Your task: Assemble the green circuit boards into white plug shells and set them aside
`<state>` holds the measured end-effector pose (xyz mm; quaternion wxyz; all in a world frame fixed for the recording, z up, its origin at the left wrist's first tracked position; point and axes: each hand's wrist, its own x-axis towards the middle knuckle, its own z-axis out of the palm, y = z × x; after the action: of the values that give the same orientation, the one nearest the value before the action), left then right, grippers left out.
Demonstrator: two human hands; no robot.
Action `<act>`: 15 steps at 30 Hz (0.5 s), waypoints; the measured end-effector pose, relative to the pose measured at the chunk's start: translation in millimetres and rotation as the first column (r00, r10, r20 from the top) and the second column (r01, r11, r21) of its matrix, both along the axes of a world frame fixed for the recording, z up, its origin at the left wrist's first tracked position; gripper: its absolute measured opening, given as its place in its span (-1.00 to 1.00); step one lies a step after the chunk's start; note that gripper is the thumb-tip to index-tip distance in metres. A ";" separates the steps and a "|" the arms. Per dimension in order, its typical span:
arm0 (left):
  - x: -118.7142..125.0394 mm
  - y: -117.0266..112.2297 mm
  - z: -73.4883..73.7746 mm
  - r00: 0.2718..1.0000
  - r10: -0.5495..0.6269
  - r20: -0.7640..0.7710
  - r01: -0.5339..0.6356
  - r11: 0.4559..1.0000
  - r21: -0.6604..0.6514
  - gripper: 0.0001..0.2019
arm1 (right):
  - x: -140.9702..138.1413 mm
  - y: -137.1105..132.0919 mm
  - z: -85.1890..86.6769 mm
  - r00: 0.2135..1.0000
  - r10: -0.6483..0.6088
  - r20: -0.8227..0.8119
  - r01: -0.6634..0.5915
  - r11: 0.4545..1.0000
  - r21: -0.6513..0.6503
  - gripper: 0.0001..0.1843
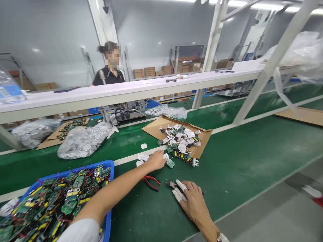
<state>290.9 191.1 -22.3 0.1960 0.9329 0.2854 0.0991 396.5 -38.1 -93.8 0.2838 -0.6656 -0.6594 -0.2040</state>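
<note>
Head view: the left hand (156,160) reaches forward across the green surface (239,161), fingers loosely curled over a small green board (170,163) at the near edge of the parts pile (179,143) — heaped on cardboard (153,129), handy to both hands. The right hand (193,198), two fingertips taped white, rests on dark cutters (171,183); whether it grips them I cannot tell. Red-handled pliers (151,181) lie between the arms — a blue bin (110,168) of boards sits left.
</note>
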 end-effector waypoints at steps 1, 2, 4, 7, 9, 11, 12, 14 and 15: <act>5.2 -4.2 0.4 1.000 0.015 0.015 -0.014 1.000 -0.023 -0.66 | 3.0 0.6 -2.7 1.000 0.012 0.006 -0.012 1.000 0.009 -0.69; 8.5 -7.4 2.0 0.999 0.027 0.039 -0.026 0.999 -0.045 -0.69 | 6.1 1.4 -5.7 1.000 0.024 0.012 -0.024 1.000 0.014 -0.69; 8.5 -11.3 9.4 0.993 0.041 0.112 -0.032 0.996 -0.080 -0.75 | 12.0 3.7 -11.7 0.999 0.045 0.026 -0.045 0.999 0.021 -0.70; -9.6 -15.9 30.6 0.962 0.035 0.271 -0.004 0.994 -0.113 -0.79 | 18.6 7.2 -18.2 0.997 0.067 0.036 -0.068 0.997 0.027 -0.73; -34.5 -21.4 48.2 0.922 0.040 0.384 0.012 0.991 -0.133 -0.76 | 22.5 8.7 -20.0 0.997 0.073 0.021 -0.073 0.997 0.021 -0.72; -69.4 -30.7 64.6 0.871 0.065 0.488 0.014 0.988 -0.156 -0.76 | 26.7 9.4 -20.4 0.996 0.086 -0.009 -0.085 0.996 0.029 -0.72; -89.9 -37.1 71.2 0.845 0.081 0.529 0.006 0.987 -0.161 -0.76 | 28.6 9.5 -20.0 0.995 0.098 -0.032 -0.096 0.994 0.044 -0.72; -133.2 -53.7 78.7 0.768 0.136 0.626 -0.007 0.979 -0.205 -0.77 | 30.1 9.7 -18.1 0.987 0.124 -0.102 -0.115 0.990 0.084 -0.71; -154.0 -63.7 79.0 0.703 0.182 0.688 0.002 0.966 -0.258 -0.76 | 28.4 10.1 -16.6 0.979 0.133 -0.152 -0.118 0.987 0.105 -0.68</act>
<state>136.9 127.4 56.7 0.3957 0.7780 0.2440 0.4226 424.9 -27.9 -110.4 0.3792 -0.6224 -0.6649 -0.1634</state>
